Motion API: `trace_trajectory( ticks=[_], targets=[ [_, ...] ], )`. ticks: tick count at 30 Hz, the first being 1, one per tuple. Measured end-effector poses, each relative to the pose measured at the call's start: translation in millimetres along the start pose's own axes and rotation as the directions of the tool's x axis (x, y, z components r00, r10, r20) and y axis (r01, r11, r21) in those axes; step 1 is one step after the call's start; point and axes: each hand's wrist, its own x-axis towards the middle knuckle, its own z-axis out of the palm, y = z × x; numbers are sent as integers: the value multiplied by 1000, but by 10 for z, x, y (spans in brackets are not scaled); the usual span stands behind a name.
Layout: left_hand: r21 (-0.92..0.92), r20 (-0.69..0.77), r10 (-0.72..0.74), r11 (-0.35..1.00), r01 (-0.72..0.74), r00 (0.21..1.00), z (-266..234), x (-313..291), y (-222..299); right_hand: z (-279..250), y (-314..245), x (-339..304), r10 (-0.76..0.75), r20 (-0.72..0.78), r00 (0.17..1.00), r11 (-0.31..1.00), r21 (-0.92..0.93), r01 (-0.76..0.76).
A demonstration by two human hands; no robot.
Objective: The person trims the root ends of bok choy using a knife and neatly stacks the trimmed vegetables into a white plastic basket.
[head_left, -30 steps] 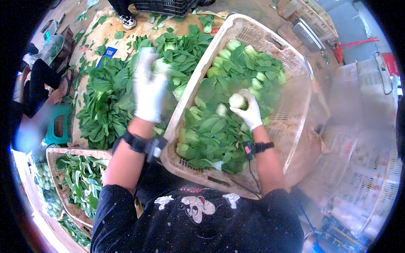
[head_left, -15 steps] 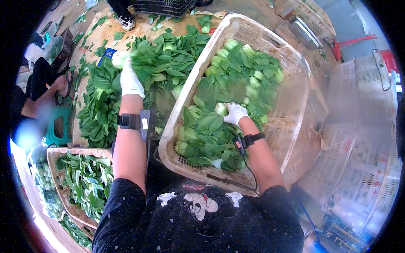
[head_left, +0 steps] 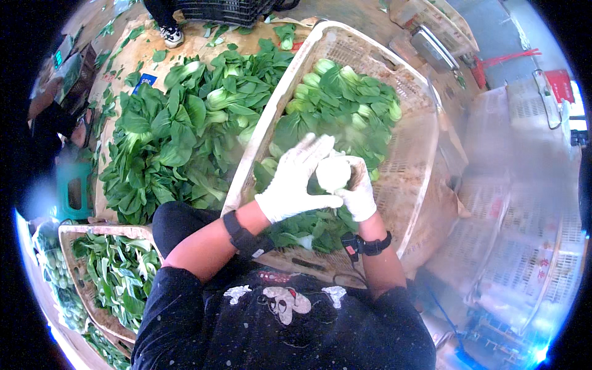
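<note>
Above a large white plastic crate (head_left: 258, 148), my right hand (head_left: 361, 194), in a white glove, holds a bok choy (head_left: 333, 174) with its pale base facing up. Close beside it is my left hand (head_left: 295, 182), also gloved, its fingers stretched out and its thumb apart, near the same base. Whether it touches the base is hard to tell. Rows of bok choy (head_left: 354, 92) lie inside the crate below and beyond my hands. On the left, a big heap of loose bok choy (head_left: 179, 132) reaches up to the crate's side.
At the lower left stands a smaller crate (head_left: 68, 246) of leafy greens, near a green stool (head_left: 73, 191). Another person's shoe (head_left: 172, 37) is by a black crate (head_left: 219, 11) at the back. White perforated crates (head_left: 481, 228) are stacked at the right.
My left hand has come from a bok choy on the heap across to the crate, and its fingers are now spread. My right hand has lifted a bok choy and turned its base upward.
</note>
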Motion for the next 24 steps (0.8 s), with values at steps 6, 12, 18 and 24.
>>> trace_trajectory(
  ticks=[6, 12, 18, 24],
  targets=[
    [-28, -75, 39, 999, -41, 996, -53, 30, -12, -121, -191, 286, -278, 229, 933, 910, -248, 333],
    [-866, 22, -417, 446, 225, 908, 71, 14, -65, -2077, -379, 1215, -709, -412, 572, 90, -858, -506],
    [-790, -128, -535, 564, 240, 835, 39, 137, -110, -3158, 138, 1372, -146, -814, 563, 127, -579, -805],
    [-800, -347, -427, 600, -26, 835, -456, 18, 68, -2566, 244, 1101, -563, -633, 531, 409, -772, -487]
  ],
)
